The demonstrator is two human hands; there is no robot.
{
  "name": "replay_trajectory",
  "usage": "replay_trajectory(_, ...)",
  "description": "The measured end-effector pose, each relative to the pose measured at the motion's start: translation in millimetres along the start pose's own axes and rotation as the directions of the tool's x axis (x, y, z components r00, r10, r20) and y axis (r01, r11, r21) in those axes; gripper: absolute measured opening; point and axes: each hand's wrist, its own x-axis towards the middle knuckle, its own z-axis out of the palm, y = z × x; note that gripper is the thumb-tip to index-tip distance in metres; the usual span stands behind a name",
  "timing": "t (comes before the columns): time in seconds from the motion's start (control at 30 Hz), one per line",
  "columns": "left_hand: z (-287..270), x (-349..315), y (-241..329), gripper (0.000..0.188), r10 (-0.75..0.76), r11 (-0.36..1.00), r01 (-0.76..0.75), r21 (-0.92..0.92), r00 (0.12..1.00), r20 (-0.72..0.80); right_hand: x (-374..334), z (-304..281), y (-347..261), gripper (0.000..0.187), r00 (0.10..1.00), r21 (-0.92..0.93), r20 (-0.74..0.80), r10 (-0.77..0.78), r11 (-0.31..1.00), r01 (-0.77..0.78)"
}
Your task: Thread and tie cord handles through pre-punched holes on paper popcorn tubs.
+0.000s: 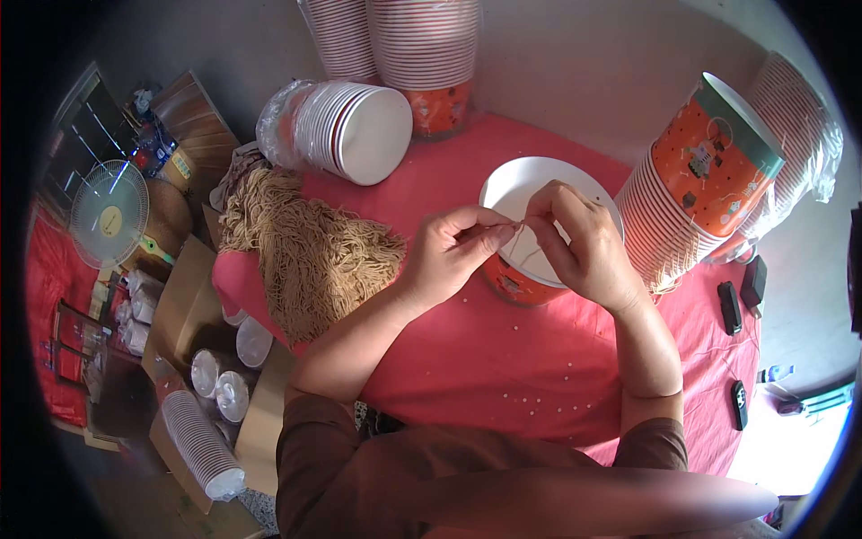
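Both hands meet over a white-lined paper bucket (505,187) with an orange printed outside, which stands upright on the table. Between thumb and forefinger, my left hand (452,256) pinches a thin tan string. My right hand (588,250) pinches the same string (530,255) close by, its fingers almost touching the left ones; part of it hangs down in front of the white inside. Beside my left forearm lies a large heap of tan strings (314,256). The bucket's bottom is partly hidden by my hands.
A red cloth (449,377) covers the table, with small white bits scattered near me. Nested bucket stacks (709,171) stand right and at the back; a wrapped stack (377,135) lies back left. Dark devices (729,308) line the right edge. A carton (184,305) of cups stands left.
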Motion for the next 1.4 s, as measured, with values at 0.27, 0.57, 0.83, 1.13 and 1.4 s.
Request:
replay_trajectory(0.27,-1.2,2.4,-6.7,0.008,0.254,0.965,-0.245,0.097,0.962,-0.100,0.8,0.0,-2.9,0.010,1.000,0.009,0.003,-0.008,1.000,0.008)
replay_trajectory(0.57,0.1,-4.0,7.9,0.010,0.282,0.922,-0.252,0.295,0.958,-0.061,-1.2,2.0,-9.4,0.011,1.000,0.136,-0.012,-0.006,0.991,0.008)
replay_trajectory(0.83,-1.8,-3.0,-2.3,0.009,0.074,0.995,-0.067,0.071,0.991,-0.110,-1.3,4.1,-7.4,0.015,0.985,0.179,0.077,0.155,0.970,-0.167)
replay_trajectory(1.13,-8.2,4.6,1.6,0.011,0.352,0.863,-0.329,0.385,0.936,0.010,0.2,4.9,-7.9,0.017,0.995,0.197,-0.097,-0.023,0.980,0.042)
replay_trajectory(1.4,-12.2,4.9,-4.4,0.010,0.237,0.891,-0.239,0.386,0.970,0.053,-5.0,-19.0,-2.0,0.007,0.940,0.478,-0.268,0.211,0.876,-0.061)
